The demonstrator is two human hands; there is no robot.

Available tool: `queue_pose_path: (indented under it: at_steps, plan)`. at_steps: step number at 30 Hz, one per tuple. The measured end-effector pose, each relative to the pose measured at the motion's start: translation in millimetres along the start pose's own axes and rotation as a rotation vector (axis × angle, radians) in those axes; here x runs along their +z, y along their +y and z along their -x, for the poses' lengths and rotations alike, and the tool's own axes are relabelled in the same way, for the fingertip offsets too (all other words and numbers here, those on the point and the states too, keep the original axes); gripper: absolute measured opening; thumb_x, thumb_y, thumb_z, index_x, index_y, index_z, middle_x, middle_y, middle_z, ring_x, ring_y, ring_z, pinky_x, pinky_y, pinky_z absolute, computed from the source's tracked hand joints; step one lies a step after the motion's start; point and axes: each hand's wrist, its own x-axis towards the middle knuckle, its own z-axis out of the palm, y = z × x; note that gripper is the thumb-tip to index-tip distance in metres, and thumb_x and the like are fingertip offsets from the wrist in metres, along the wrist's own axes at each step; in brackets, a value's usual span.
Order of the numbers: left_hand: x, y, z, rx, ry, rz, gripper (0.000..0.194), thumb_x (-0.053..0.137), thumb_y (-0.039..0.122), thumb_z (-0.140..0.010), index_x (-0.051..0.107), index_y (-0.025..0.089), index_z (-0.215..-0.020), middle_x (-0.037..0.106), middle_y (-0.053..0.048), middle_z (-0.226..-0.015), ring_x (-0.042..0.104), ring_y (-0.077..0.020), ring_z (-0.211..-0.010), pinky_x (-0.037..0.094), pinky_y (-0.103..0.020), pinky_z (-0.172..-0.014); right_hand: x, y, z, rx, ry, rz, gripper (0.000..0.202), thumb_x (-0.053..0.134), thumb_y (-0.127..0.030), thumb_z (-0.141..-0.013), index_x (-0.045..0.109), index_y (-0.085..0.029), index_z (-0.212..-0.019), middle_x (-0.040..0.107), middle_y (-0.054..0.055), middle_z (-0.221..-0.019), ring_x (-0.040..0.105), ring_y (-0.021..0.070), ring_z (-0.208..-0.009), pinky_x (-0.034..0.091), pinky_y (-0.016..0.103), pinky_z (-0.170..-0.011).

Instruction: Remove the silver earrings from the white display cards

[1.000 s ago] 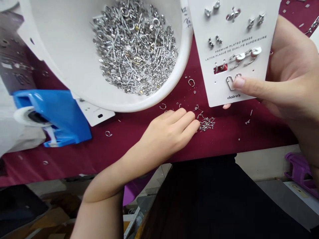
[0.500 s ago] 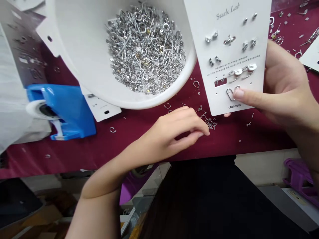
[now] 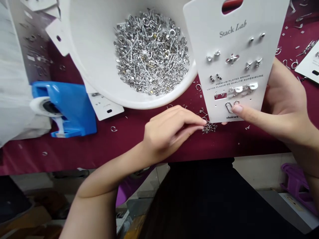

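Right hand (image 3: pixel 286 109) gripping an earring card (image 3: pixel 238 68), left hand (image 3: pixel 169 127) with fingertips nearly together, hold unclear, where snagging might scatter the tangled silver pieces (image 3: pixel 209 128).

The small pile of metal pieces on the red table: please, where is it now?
In the head view, the small pile lies right of centre, at the fingertips of the left hand, just below the bottom edge of the white card.

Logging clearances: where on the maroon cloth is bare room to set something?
Mostly bare: between blue dispenser and left hand, apart from a loose ring and sliver; also the front strip below the metal pile. Crowded: that pile and right of the card.
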Motion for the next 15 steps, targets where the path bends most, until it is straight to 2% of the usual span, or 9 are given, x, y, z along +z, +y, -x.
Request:
queue_pose_path:
  at_steps: [4, 6, 9, 11, 15]
  plan:
    - [2.7, -1, 0, 0.181, 0.042, -0.117, 0.004, 0.065, 0.016, -0.092, 0.065, 0.015, -0.089, 0.077, -0.003, -0.080, 0.070, -0.0109, -0.074, 0.058, -0.024, -0.070, 2, 0, 5, -0.008, 0.026, 0.088, 0.055, 0.069, -0.013, -0.085, 0.058, -0.034, -0.135, 0.063, -0.002, -0.124, 0.060, 0.0135, -0.119, 0.053, 0.026, -0.108]
    - [3.6, -1, 0, 0.212, 0.098, -0.166, 0.006, 0.069, 0.015, -0.089, 0.063, 0.016, -0.090, 0.075, -0.002, -0.080, 0.069, -0.0107, -0.075, 0.058, -0.025, -0.070, 5, 0, 7, -0.018, 0.039, 0.135, 0.051, 0.069, -0.015, -0.085, 0.058, -0.034, -0.132, 0.064, -0.001, -0.119, 0.062, 0.0158, -0.117, 0.056, 0.028, -0.105]
    - [5.8, 0, 1, 0.161, 0.173, -0.147, 0.007, 0.068, 0.018, -0.090, 0.062, 0.020, -0.091, 0.074, 0.000, -0.081, 0.069, -0.0114, -0.076, 0.057, -0.027, -0.070, 11, -1, 9, -0.061, 0.064, 0.171, 0.043, 0.069, -0.021, -0.086, 0.060, -0.033, -0.126, 0.066, 0.002, -0.111, 0.066, 0.0215, -0.110, 0.061, 0.033, -0.095]
    - [7.8, 1, 2, 0.132, 0.186, -0.107, 0.005, 0.066, 0.019, -0.092, 0.061, 0.021, -0.091, 0.075, 0.000, -0.083, 0.071, -0.0120, -0.078, 0.057, -0.028, -0.070, 15, -3, 10, -0.080, 0.069, 0.186, 0.042, 0.068, -0.022, -0.086, 0.060, -0.033, -0.126, 0.068, 0.003, -0.112, 0.068, 0.0237, -0.107, 0.062, 0.035, -0.092]
    - [11.1, 3, 2, 0.130, 0.189, -0.130, 0.007, 0.063, 0.022, -0.095, 0.061, 0.023, -0.088, 0.075, 0.002, -0.083, 0.071, -0.0116, -0.078, 0.055, -0.029, -0.068, 19, -6, 12, -0.127, 0.055, 0.244, 0.047, 0.066, -0.019, -0.086, 0.056, -0.033, -0.129, 0.068, 0.003, -0.114, 0.070, 0.0222, -0.101, 0.063, 0.034, -0.086]
